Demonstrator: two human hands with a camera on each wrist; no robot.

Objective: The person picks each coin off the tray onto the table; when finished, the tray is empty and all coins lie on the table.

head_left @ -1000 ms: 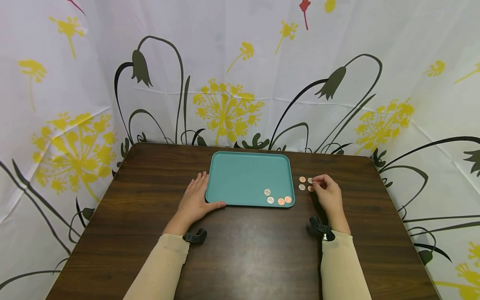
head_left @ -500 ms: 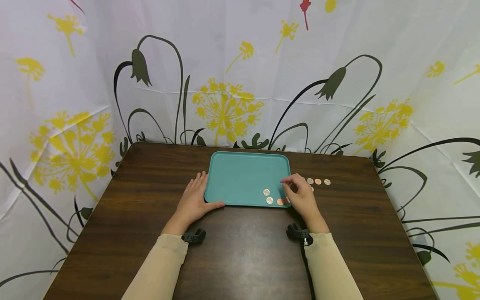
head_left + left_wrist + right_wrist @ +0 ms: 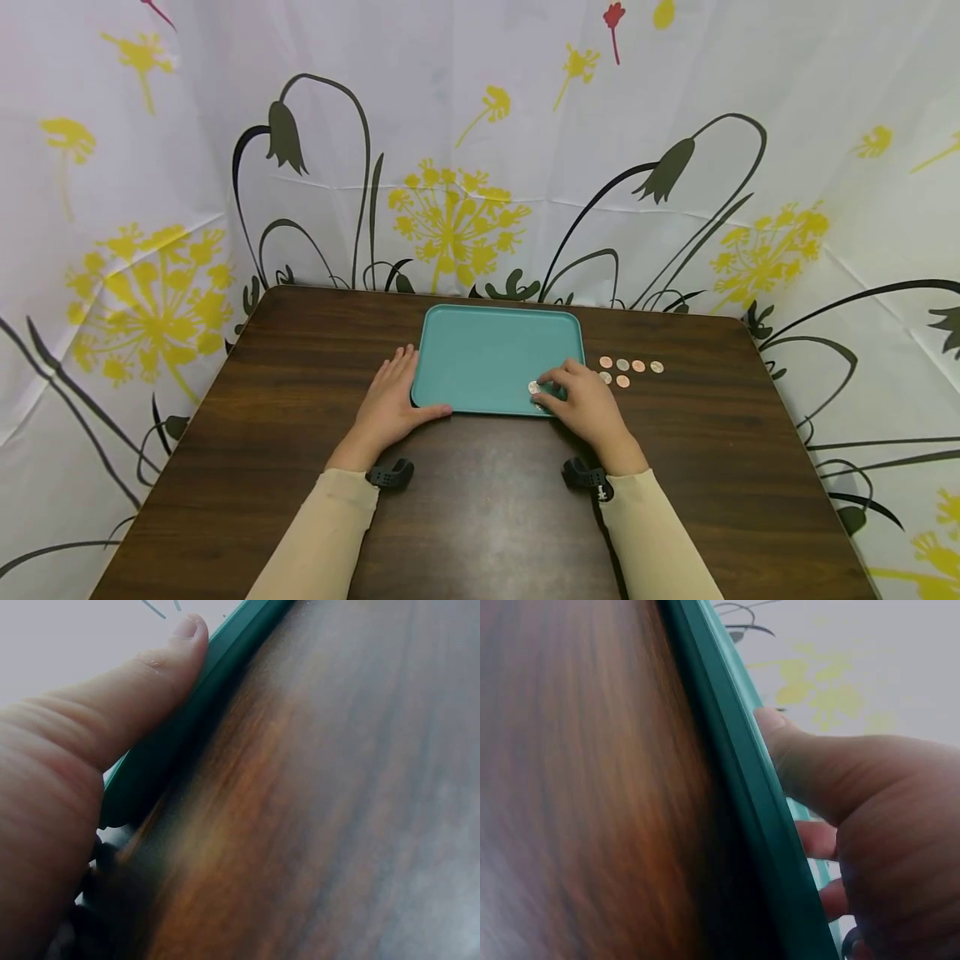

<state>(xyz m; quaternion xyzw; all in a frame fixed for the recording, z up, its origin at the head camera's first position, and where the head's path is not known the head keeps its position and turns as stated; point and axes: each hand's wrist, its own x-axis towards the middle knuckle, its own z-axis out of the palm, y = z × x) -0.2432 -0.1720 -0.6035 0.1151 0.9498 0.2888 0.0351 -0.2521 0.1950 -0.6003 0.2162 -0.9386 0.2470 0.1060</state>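
Note:
A teal tray lies flat near the table's far edge. My left hand rests at its left front corner, with the fingers along the left side and the thumb on the front rim. Over the tray's right front corner is my right hand, thumb and index finger apart beside a silver coin. Another coin is mostly hidden under the thumb; the hand covers the rest of that corner. On the table right of the tray, several copper and silver coins lie in two rows, among them a copper coin.
The dark wooden table extends in front of the tray and to both sides. A white curtain with flower prints hangs right behind the table's far edge. Each wrist wears a black camera mount, such as the right one.
My right hand has moved left from the coins on the table to those in the tray, uncovering the rows on the table. The left hand has stayed at the tray's corner.

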